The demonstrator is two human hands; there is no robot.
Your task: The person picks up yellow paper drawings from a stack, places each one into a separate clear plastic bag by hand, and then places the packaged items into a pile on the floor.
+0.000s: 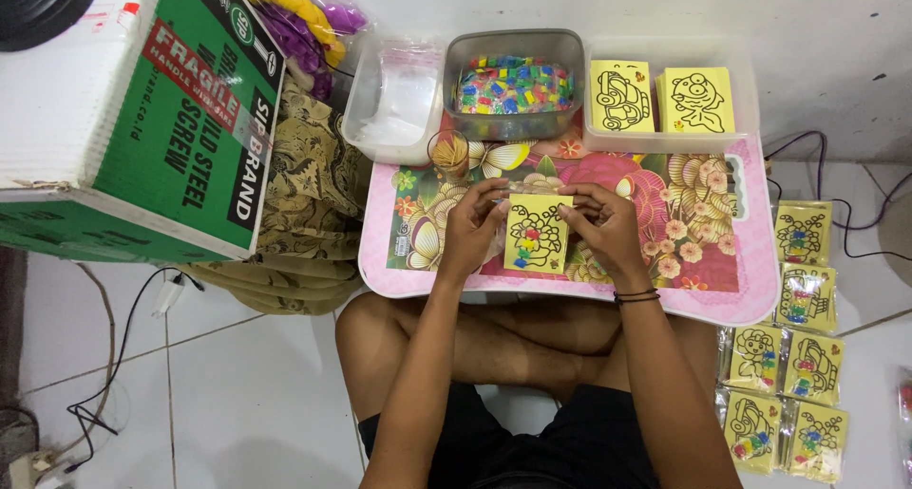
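Both hands grip one small yellow square card with a black line drawing and a few coloured bits on it [535,233]. Left hand [472,225] pinches the card's left edge, fingers curled around it; right hand [602,225] pinches the upper right corner. What looks like a thin clear plastic sleeve sits at the card's top edge between the fingertips, too blurred to be sure. The card is just above the pink floral lap desk [750,290], which rests over crossed legs.

Beyond the hands: a grey plastic tub of small multicoloured packets [514,85], a clear tray holding two yellow picture cards [662,100] beyond the right hand, a clear tray of empty plastic bags [394,109] beyond the left hand. Near the left hand sits a small round clear cup [447,151]. Out past the right hand, finished bagged yellow cards [793,356] lie in rows on the white tiled floor. Far off the left hand stands a green and white cardboard box [142,109].

Risks, as judged: the coloured bits could slide off if the card tilts; the grip is edge-only, so the card could bend or slip; a left-elbow bump could tip the cup.
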